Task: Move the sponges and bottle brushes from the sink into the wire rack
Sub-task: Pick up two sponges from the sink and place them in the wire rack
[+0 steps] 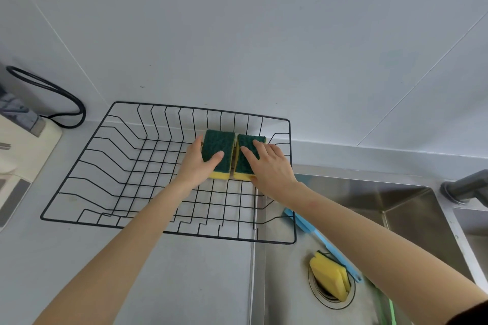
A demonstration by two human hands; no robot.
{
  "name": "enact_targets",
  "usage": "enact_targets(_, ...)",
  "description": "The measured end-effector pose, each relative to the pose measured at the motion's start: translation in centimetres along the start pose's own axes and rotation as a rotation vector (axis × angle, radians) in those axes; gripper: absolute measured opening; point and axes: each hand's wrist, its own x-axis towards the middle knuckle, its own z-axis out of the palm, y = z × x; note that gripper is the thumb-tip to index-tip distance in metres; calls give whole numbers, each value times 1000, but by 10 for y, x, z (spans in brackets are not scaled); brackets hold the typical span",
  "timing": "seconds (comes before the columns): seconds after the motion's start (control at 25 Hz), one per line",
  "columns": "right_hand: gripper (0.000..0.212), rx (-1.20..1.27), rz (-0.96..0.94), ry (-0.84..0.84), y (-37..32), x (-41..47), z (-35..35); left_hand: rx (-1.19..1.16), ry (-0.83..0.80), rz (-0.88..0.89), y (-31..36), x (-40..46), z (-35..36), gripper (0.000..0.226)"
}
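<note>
Now two sponges are in the rack, one in the sink.
Sink (396, 208) holds a blue brush (320, 239) and a sponge on the drain (331, 276); wire rack (79, 187) holds the left sponge (220, 144) under the left hand (196, 163) and the right sponge (244, 163) under the right hand (272, 167), each hand gripping its sponge.

Both arms bare, stretched forward, coming in from bottom of view. Left hand (199, 163) palm down, fingers curled around side of something, thumb lying across its top. Left grip closed on it. Right hand (269, 163) palm down, two fingers spread flat on top of another thing, thumb tucked under near edge. Right grip closed too. Hands close together, side by side, not touching. Dark sleeve edge at bottom right corner.
</note>
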Motion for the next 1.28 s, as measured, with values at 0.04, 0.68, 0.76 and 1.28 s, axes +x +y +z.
enact_targets(0.04, 67, -1, 2, -1, 0, 0, 0, 57, -27, 42, -1, 0, 0, 67)
enact_targets(0.68, 74, 131, 24, -81, -1, -6, -17, 522, -109, 102, 2, -1, 2, 84)
enact_targets(0.76, 72, 155, 37, -67, 1, -16, -25, 593, -95, 114, 13, -11, -2, 80)
enact_targets(1.28, 63, 243, 177, 46, 16, -123, -81, 659, -78, 343, 90, -109, 2, 66)
